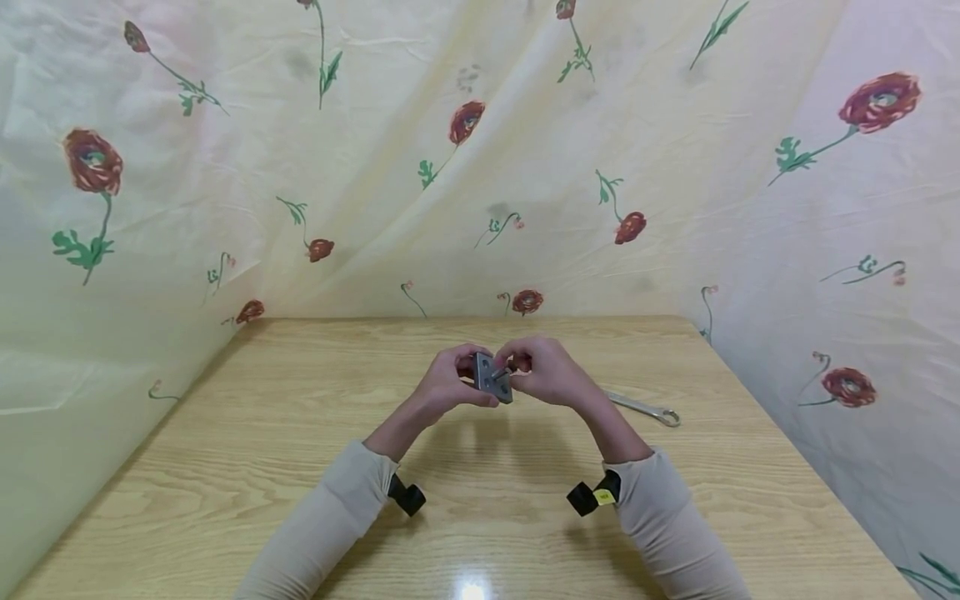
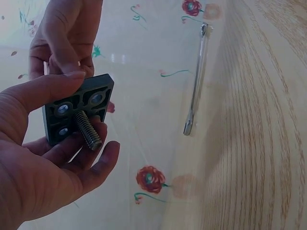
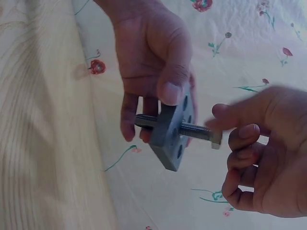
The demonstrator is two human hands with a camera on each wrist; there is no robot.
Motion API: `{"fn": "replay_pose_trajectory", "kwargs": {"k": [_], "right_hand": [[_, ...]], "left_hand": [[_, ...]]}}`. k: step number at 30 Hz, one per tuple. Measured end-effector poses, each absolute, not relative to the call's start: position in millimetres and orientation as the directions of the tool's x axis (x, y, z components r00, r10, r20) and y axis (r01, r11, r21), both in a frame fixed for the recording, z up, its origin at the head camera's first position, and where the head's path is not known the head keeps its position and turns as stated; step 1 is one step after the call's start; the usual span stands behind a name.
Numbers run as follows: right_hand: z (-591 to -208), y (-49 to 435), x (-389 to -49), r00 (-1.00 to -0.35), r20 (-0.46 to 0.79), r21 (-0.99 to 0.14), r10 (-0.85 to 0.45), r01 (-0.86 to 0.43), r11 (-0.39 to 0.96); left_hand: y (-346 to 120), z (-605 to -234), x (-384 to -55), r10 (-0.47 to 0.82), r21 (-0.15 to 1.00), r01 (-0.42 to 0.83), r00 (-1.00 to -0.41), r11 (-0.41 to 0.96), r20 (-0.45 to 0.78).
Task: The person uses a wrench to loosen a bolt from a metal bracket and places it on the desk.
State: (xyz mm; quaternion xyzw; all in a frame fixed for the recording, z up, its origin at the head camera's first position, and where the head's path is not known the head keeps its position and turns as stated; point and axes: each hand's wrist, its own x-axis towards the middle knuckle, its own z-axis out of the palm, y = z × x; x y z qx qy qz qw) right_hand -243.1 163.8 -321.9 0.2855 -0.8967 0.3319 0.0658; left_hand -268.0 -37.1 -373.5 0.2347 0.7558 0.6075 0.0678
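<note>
My left hand grips a small grey square plate by its edges, holding it up above the table. Several round holes run through the plate, and its underside is ribbed in the left wrist view. A threaded hex bolt passes through the middle; its threaded end sticks out near my left fingers. On the other side, my right hand pinches the bolt near its head with thumb and forefinger, blurred in the right wrist view. The other right fingers are curled beside it.
A combination wrench lies on the wooden table, to the right, partly behind my right wrist. A flower-patterned cloth hangs around the table's back and sides.
</note>
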Motion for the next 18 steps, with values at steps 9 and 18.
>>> {"fn": "replay_pose_trajectory", "kwargs": {"k": [9, 18], "right_hand": [[-328, 161, -245, -0.940, 0.262, -0.539, -0.221, -0.332, 0.774], [-338, 151, -246, -0.980, 0.146, -0.472, -0.132, -0.187, 0.862]], "left_hand": [[-37, -372, -268, 0.444, 0.950, 0.266, -0.880, 0.164, 0.170], [-37, -372, -268, 0.446, 0.950, 0.272, -0.877, 0.151, 0.180]]}}
